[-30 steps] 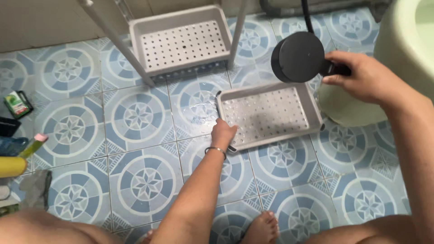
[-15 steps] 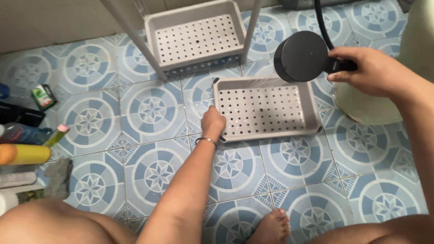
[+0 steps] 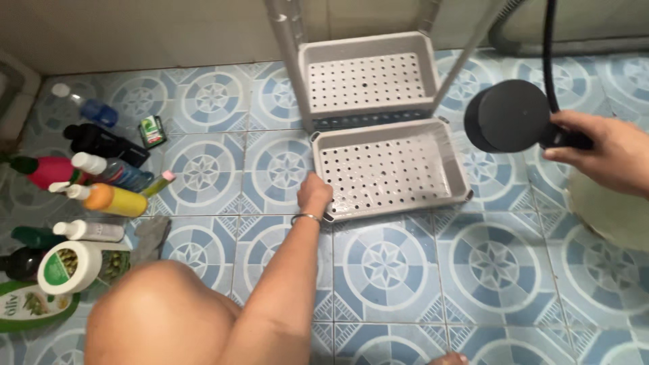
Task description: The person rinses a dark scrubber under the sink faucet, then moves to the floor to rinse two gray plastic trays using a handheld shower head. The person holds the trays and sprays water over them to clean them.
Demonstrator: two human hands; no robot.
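**Left hand on the tray corner, shower head to its right**

Nearest, the left hand (image 3: 314, 194) is closed on the near-left corner of the loose grey perforated plastic tray (image 3: 389, 170), which lies flat on the blue patterned tile floor (image 3: 385, 263), long axis running nine to three o'clock. At about two o'clock from the tray, the right hand (image 3: 608, 157) grips the handle of the round black shower head (image 3: 508, 116), held above the floor beside the tray's right end. Beyond, at twelve o'clock, a second grey perforated shelf (image 3: 365, 80) sits in its rack. Bottles (image 3: 101, 196) lie well apart at nine o'clock.

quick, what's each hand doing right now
Left hand: closed on the near left corner of the grey perforated tray on the floor.
Right hand: closed around the black shower head handle.
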